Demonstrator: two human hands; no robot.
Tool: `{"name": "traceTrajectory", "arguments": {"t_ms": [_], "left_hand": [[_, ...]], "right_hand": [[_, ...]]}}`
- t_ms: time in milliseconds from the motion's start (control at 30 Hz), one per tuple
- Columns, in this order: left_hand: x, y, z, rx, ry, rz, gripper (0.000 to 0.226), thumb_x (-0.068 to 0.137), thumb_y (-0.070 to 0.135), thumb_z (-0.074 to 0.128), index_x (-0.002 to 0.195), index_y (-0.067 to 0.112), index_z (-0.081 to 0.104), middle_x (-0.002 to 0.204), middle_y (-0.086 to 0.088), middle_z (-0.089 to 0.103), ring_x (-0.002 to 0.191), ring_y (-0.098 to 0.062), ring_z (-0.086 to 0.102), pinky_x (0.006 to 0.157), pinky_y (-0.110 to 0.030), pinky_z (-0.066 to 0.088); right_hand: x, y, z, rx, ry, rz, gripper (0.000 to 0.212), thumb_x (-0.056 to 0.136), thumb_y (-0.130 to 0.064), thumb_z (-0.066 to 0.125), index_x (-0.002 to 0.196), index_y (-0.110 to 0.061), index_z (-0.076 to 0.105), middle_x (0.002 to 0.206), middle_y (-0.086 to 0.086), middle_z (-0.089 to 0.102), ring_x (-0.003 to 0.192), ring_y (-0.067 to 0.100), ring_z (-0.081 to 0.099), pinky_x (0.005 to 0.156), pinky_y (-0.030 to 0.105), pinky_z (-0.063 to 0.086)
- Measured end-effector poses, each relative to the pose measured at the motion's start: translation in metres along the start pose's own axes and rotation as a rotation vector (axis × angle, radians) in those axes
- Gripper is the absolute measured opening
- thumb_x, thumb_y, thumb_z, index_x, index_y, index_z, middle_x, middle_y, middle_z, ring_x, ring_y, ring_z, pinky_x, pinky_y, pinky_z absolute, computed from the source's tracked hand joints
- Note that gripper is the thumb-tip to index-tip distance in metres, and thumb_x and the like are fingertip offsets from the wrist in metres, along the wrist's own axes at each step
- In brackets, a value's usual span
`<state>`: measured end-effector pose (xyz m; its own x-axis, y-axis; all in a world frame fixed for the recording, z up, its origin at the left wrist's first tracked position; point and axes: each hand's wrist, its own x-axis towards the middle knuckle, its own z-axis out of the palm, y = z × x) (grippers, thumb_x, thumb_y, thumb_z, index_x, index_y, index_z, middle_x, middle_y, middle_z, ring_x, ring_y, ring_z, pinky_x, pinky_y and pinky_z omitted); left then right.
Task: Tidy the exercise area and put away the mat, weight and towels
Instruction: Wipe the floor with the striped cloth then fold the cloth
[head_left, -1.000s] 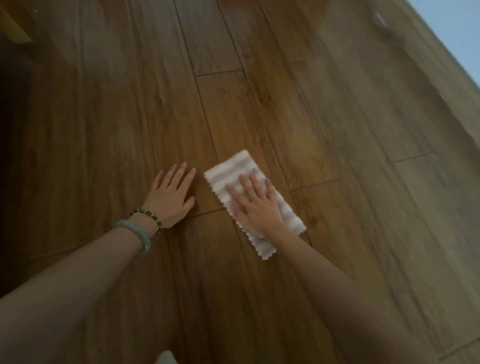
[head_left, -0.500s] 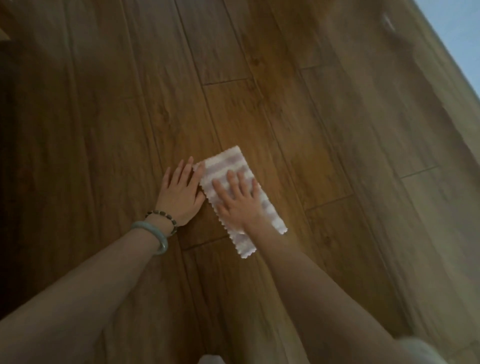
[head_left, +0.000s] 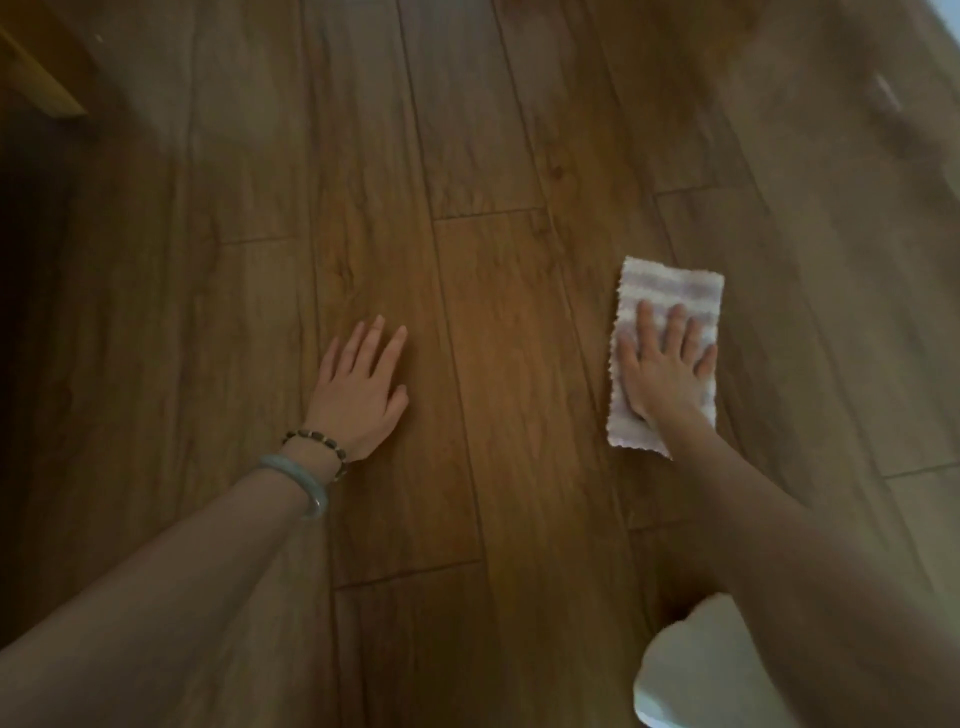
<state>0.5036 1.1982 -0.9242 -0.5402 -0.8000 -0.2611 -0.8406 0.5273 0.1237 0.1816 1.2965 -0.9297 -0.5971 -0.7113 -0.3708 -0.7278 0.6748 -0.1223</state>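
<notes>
Towel (head_left: 670, 296) lies flat on the floor (head_left: 483, 312) under the right hand (head_left: 662, 371), fingers spread; left hand (head_left: 358, 389) rests open, well apart. No mat or weight shows; tidying seems unfinished.

A small rectangular white cloth towel with faint purple stripes and wavy edges (head_left: 670, 296) lies flat on the wood-plank floor (head_left: 467, 312), pinned under the flat, spread right hand (head_left: 662, 371), its far striped end poking out beyond the fingertips.
</notes>
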Motion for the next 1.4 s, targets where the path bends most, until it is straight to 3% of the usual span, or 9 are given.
{"name": "traceTrajectory", "arguments": {"t_ms": [100, 267, 400, 600, 733, 833, 967, 1100, 1400], "left_hand": [[0.018, 0.006, 0.004, -0.017, 0.002, -0.029, 0.073, 0.084, 0.051, 0.009, 0.151, 0.024, 0.006, 0.160, -0.005, 0.003, 0.147, -0.022, 0.002, 0.117, -0.041, 0.001], [0.048, 0.021, 0.004, -0.066, 0.044, -0.093, 0.068, 0.089, 0.044, 0.017, 0.151, 0.020, 0.007, 0.159, -0.006, 0.006, 0.147, -0.022, 0.003, 0.118, -0.041, 0.001], [0.069, 0.027, -0.001, -0.049, 0.105, -0.061, 0.071, 0.086, 0.045, 0.014, 0.151, 0.016, 0.014, 0.158, -0.009, 0.014, 0.146, -0.026, 0.012, 0.117, -0.044, 0.006], [0.103, 0.035, -0.013, -0.153, -0.045, -0.228, 0.077, 0.085, 0.069, 0.012, 0.149, 0.032, -0.009, 0.159, -0.001, -0.013, 0.146, -0.021, -0.012, 0.116, -0.048, -0.009], [0.111, 0.041, -0.009, -0.125, -0.149, -0.247, 0.098, 0.065, 0.088, 0.001, 0.145, 0.037, -0.019, 0.156, 0.001, -0.026, 0.142, -0.024, -0.024, 0.112, -0.053, -0.018], [0.112, 0.041, -0.006, -0.092, -0.158, -0.261, 0.101, 0.060, 0.090, -0.002, 0.144, 0.038, -0.024, 0.154, 0.001, -0.029, 0.141, -0.024, -0.027, 0.112, -0.054, -0.017], [0.112, 0.041, -0.005, -0.096, -0.127, -0.267, 0.100, 0.059, 0.091, -0.004, 0.142, 0.039, -0.025, 0.156, 0.003, -0.025, 0.142, -0.023, -0.024, 0.112, -0.053, -0.017], [0.112, 0.044, -0.004, -0.124, -0.094, -0.291, 0.099, 0.057, 0.093, -0.008, 0.139, 0.040, -0.025, 0.157, 0.002, -0.019, 0.143, -0.022, -0.021, 0.112, -0.050, -0.018], [0.114, 0.045, -0.013, -0.132, -0.193, -0.304, 0.103, 0.057, 0.094, -0.003, 0.144, 0.041, -0.021, 0.150, 0.009, -0.031, 0.141, -0.020, -0.027, 0.111, -0.050, -0.020]], "right_hand": [[0.019, -0.037, -0.001, -0.027, 0.021, -0.054, 0.057, 0.098, -0.051, 0.008, 0.149, -0.034, -0.010, 0.158, 0.008, -0.015, 0.144, 0.029, -0.018, 0.115, 0.054, -0.010], [0.004, -0.149, 0.029, -0.131, 0.004, -0.575, 0.057, 0.098, -0.052, 0.007, 0.150, -0.033, -0.006, 0.158, 0.006, -0.016, 0.143, 0.027, -0.022, 0.114, 0.052, -0.013], [0.029, -0.164, 0.022, -0.232, -0.016, -0.799, 0.055, 0.098, -0.048, 0.013, 0.150, -0.032, 0.003, 0.160, 0.005, -0.007, 0.145, 0.026, -0.014, 0.114, 0.051, -0.012], [0.147, -0.066, -0.044, -0.082, 0.009, -0.333, 0.055, 0.098, -0.052, 0.006, 0.148, -0.038, -0.009, 0.158, 0.003, -0.015, 0.144, 0.024, -0.019, 0.115, 0.049, -0.013], [0.185, -0.033, -0.065, -0.023, 0.078, -0.060, 0.057, 0.098, -0.051, 0.007, 0.150, -0.033, -0.005, 0.159, 0.008, -0.011, 0.145, 0.031, -0.013, 0.115, 0.055, -0.006], [0.187, -0.086, -0.054, -0.076, 0.058, -0.228, 0.056, 0.098, -0.049, 0.010, 0.150, -0.033, -0.006, 0.158, 0.008, -0.013, 0.144, 0.031, -0.015, 0.114, 0.056, -0.008], [0.149, -0.180, -0.028, -0.216, -0.043, -0.779, 0.056, 0.098, -0.051, 0.010, 0.149, -0.035, -0.006, 0.158, 0.005, -0.015, 0.144, 0.027, -0.018, 0.112, 0.052, -0.013], [0.152, -0.186, -0.033, -0.388, -0.124, -1.068, 0.054, 0.099, -0.052, 0.010, 0.148, -0.038, -0.006, 0.158, 0.003, -0.015, 0.144, 0.025, -0.019, 0.115, 0.049, -0.012], [0.240, -0.063, -0.093, -0.249, -0.117, -0.574, 0.058, 0.098, -0.053, 0.009, 0.147, -0.034, -0.015, 0.157, 0.006, -0.021, 0.143, 0.027, -0.021, 0.115, 0.050, -0.013]]}}
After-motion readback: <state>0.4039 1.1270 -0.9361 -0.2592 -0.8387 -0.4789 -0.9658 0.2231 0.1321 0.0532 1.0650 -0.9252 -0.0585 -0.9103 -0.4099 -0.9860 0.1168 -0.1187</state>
